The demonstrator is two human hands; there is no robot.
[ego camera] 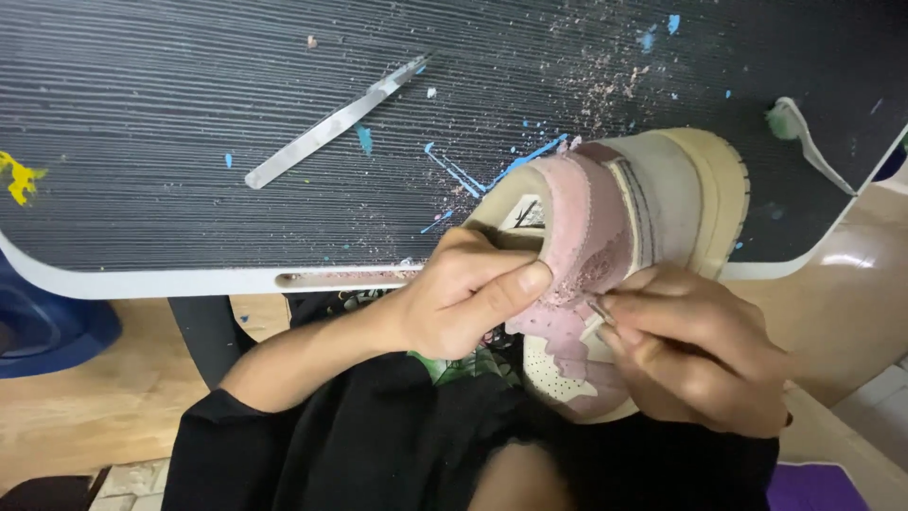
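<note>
A pink, grey and cream sneaker [619,222] rests on its side at the table's front edge, heel toward the table. My left hand [468,293] grips the shoe's collar, thumb pressed on the pink suede panel. My right hand [695,350] pinches a thin metal tool [602,311] whose tip touches the worn pink suede near the thumb. Pink dust and shavings lie on the table above the shoe.
A dark ribbed table [189,114] with a white rim carries a metal scalpel-like blade [331,123], blue paint flecks and a yellow smear [19,175]. A green-and-white object [804,132] lies at the right edge. A blue object [47,331] sits on the floor left.
</note>
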